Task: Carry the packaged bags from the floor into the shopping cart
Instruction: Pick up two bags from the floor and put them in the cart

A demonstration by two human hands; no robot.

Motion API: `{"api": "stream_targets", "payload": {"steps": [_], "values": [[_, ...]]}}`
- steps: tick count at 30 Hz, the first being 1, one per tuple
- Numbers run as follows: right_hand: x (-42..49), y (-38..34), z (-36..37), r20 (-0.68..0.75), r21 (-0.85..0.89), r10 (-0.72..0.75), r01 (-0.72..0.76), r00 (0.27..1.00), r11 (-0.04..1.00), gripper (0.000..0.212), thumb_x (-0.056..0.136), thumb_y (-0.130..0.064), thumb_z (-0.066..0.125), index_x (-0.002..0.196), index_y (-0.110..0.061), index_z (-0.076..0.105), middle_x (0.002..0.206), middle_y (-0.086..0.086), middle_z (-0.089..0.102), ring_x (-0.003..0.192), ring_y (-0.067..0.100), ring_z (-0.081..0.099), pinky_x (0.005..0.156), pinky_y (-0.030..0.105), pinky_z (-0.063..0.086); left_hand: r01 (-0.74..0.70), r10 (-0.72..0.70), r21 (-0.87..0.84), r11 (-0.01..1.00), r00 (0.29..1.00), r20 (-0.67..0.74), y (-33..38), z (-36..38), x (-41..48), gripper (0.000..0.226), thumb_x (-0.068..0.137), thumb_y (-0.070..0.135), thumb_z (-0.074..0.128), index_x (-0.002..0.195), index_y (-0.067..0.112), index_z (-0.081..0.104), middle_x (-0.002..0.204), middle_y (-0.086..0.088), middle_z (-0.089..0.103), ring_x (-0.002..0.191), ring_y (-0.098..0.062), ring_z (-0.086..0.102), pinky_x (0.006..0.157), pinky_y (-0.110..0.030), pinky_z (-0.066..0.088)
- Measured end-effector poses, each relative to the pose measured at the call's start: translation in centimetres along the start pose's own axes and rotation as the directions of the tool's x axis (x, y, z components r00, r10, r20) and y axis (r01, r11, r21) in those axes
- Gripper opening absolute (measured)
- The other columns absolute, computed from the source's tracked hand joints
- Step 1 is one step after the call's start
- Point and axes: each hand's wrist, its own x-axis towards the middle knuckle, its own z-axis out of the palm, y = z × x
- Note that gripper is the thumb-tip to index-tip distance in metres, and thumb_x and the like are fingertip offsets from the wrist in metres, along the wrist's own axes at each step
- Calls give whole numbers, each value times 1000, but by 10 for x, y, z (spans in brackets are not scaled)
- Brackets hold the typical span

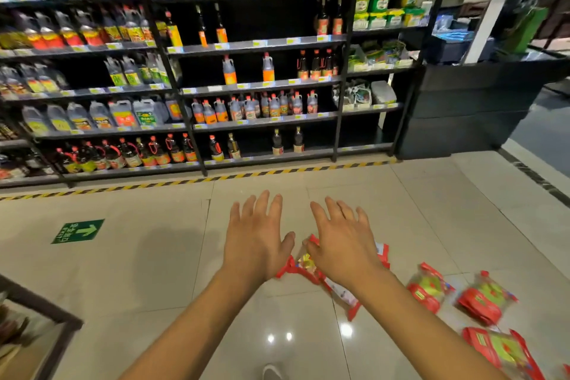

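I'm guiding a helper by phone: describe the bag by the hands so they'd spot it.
Red bags lie on the tiled floor before the bottle shelves. It is the leftmost bag, partly behind the right hand; the others lie uncovered further right.

Lower right in the frame, the packaged bags [484, 299] are red with green and yellow panels. The floor [138, 271] is glossy pale beige tile. Across the middle, a tape line [212, 178] shows yellow and black diagonal stripes. At the left, a floor sign [77, 231] is green with a white arrow. The shelves [265, 18] are black, their bottles [229, 71] labelled orange, red and yellow
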Motion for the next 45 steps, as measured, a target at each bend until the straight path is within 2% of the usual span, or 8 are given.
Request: {"api": "stream_targets", "payload": {"steps": [9,20,26,30,37,40,43,45], "values": [[179,22,27,101,-34,84,-80,991,996,74,101,-58,43,161,-24,14,168,8,19,154,29,18,123,50,16,-29,38,-92,995,994,101,-48,55,170,78,102,60,36,164,22,8,171,-7,9,156,-28,13,127,-50,11],[339,76,132,274,42,171,-189,946,981,70,101,-54,45,159,-22,22,162,7,33,149,30,30,120,47,24,51,-16,-124,991,963,268,-83,171,305,77,95,58,34,160,19,27,166,-8,28,149,-30,30,122,-47,22],[433,119,280,402,145,234,-314,885,938,71,99,-51,50,158,-22,24,159,5,37,146,28,35,116,44,30,157,-96,-131,979,920,380,-102,316,388,75,98,59,33,162,23,20,168,-4,23,152,-25,25,124,-41,20],[491,157,463,499,175,255,-384,828,906,73,96,-51,56,155,-18,28,154,10,45,135,34,47,105,46,44,284,-186,-135,949,854,486,-106,495,445,75,100,56,45,161,23,20,168,-4,24,152,-24,26,122,-38,23],[526,205,740,604,159,302,-483,737,861,80,96,-48,61,158,-11,25,150,18,47,135,40,47,111,45,39,483,-323,-89,871,701,636,-123,782,464,70,100,54,48,157,19,28,161,-6,33,147,-29,33,111,-42,37],[537,218,822,652,196,383,-633,655,748,75,99,-45,58,155,-5,28,148,23,46,136,41,44,109,42,36,653,-436,-80,753,587,682,-143,882,452,77,96,58,53,155,14,31,156,-11,37,139,-36,41,107,-47,41],[552,225,894,661,244,467,-757,587,606,72,97,-56,45,147,-4,41,141,20,50,129,39,48,98,38,33,876,-576,-138,463,415,704,-163,960,445,90,88,66,62,144,-1,40,141,-21,47,131,-42,47,107,-48,42],[562,232,924,639,301,580,-858,505,415,80,92,-59,60,143,-1,38,135,19,55,126,39,52,98,38,32,941,-614,-234,245,338,713,-173,1001,445,96,80,66,74,138,-6,47,133,-24,54,127,-42,51,107,-46,43]]}}
